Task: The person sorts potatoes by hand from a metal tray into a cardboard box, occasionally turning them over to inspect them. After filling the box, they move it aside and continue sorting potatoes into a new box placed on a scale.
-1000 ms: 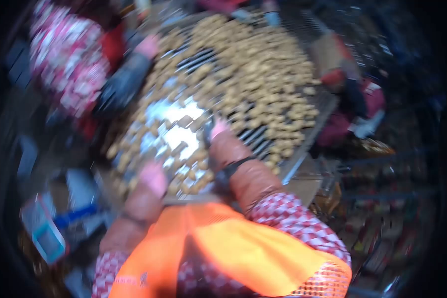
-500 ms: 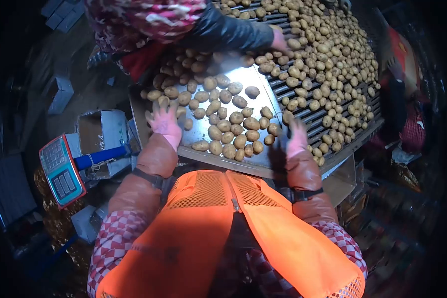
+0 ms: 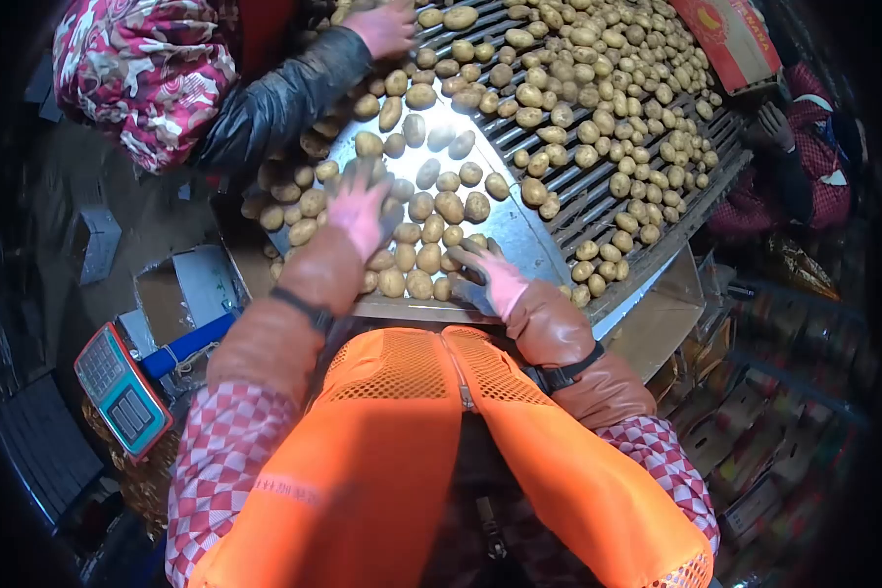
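Note:
Many potatoes [image 3: 449, 206] lie on a shiny metal tray [image 3: 529, 245] in front of me. My left hand [image 3: 360, 208], in a pink and grey glove, is spread over the potatoes at the tray's left part, its fingers apart and somewhat blurred. Near the tray's front edge, my right hand [image 3: 490, 279] wears a similar glove and rests against the right side of the potatoes, fingers apart. Neither hand has a potato in its grip. Beyond the tray, more potatoes cover a rack of dark bars [image 3: 593, 206].
A co-worker's gloved hand [image 3: 387, 27] reaches over the rack at the top. Another person's hand [image 3: 776, 127] is at the right, below a red carton [image 3: 725, 44]. A scale [image 3: 122, 392] and an open cardboard box [image 3: 191, 289] stand at the left.
My right hand has moved left and inward from the tray's right edge. My left hand has shifted right over the potatoes. The co-worker's arm has drawn back to the left, and the view has shifted.

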Demonstrator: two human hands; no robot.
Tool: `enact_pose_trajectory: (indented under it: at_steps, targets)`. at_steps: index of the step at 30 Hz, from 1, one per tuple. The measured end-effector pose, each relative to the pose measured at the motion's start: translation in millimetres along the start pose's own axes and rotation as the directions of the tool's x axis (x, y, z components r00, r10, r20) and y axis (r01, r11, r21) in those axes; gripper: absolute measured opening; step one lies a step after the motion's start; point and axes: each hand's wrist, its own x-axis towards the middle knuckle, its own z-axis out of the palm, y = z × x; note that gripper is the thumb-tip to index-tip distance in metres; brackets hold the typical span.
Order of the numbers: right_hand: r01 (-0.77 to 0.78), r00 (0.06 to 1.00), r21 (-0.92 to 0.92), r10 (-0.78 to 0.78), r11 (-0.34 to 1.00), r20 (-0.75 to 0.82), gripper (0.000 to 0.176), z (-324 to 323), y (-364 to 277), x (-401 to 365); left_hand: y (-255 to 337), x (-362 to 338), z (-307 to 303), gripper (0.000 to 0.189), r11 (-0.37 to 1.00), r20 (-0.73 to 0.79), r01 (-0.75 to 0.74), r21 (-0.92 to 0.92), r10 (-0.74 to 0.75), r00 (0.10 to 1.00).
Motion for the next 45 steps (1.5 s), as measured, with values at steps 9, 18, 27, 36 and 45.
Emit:
enact_pose_trajectory:
  at_steps: [9, 18, 27, 36, 45]
  targets:
    - [-0.415, 0.88, 0.532, 0.474, 0.738, 0.028, 0.044, -16.2, 14.4, 22.1, 30.7, -51.1, 9.4, 0.047, 0.987, -0.274, 0.144, 0.067, -0.121, 0.954]
    - [0.088, 0.761, 0.876, 0.536, 0.474, -0.366, 0.03, -53.7, 71.4, 73.3, -34.1, -67.8, -14.4, 0.052, 0.988, -0.128, 0.151, 0.038, -0.145, 0.981]
    - [-0.137, 0.987, -0.45, 0.083, 0.882, -0.136, 0.078, 1.8, -26.2, 76.7, -10.9, 9.0, 6.2, 0.055, 0.991, -0.175, 0.136, 0.005, -0.133, 0.976]
    - [-0.345, 0.906, 0.785, 0.402, 0.514, 0.135, 0.05, -53.4, -30.4, 23.2, -10.2, 1.4, 5.9, 0.056, 0.995, -0.006, -0.096, 0.033, 0.097, 0.995]
    - [-0.368, 0.92, 0.208, 0.387, 0.906, -0.058, 0.075, -48.8, 70.4, 3.0, 16.7, -68.5, -22.5, 0.039, 0.998, -0.113, 0.038, -0.052, -0.044, 0.993]
